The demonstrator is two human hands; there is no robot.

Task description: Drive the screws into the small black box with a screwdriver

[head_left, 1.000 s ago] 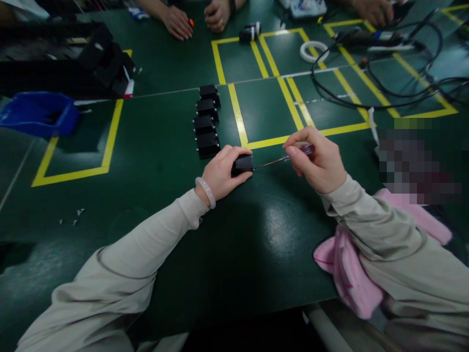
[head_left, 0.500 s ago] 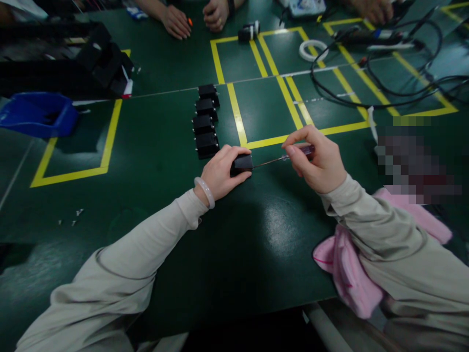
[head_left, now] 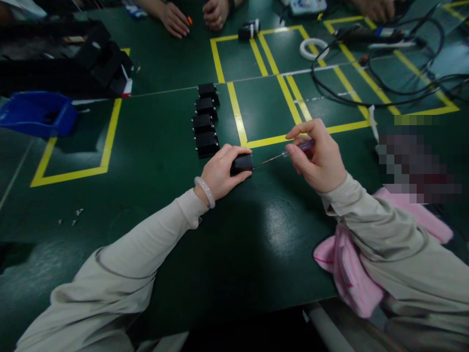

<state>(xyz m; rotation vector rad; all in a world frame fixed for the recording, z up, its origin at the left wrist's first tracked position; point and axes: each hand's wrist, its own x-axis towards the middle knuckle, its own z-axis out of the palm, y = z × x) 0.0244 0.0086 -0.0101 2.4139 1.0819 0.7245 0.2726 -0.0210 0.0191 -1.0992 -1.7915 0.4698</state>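
My left hand (head_left: pixel 221 171) grips a small black block (head_left: pixel 242 163) on the green table, thumb and fingers on opposite sides. In my right hand (head_left: pixel 319 159) is a screwdriver (head_left: pixel 305 145) with a purplish see-through handle. Its thin shaft slants down to the left, and the tip meets the block's right face near a small fitting. Beyond my left hand, several similar black blocks (head_left: pixel 207 142) stand in a row running away from me, with small shiny bits at their sides.
Left are a blue bin (head_left: pixel 38 115), black stacked parts (head_left: pixel 98 58) and small screws (head_left: pixel 74 222). Pink cloth (head_left: pixel 353 274) lies by my right forearm. Back right hold a tape roll (head_left: pixel 314 49) and cables (head_left: pixel 370 105). Another person's hands (head_left: pixel 176 20) rest at the far side.
The screwdriver handle has risen slightly with my right hand's fingers, so the shaft looks a little steeper. My left hand and the block have stayed in place.
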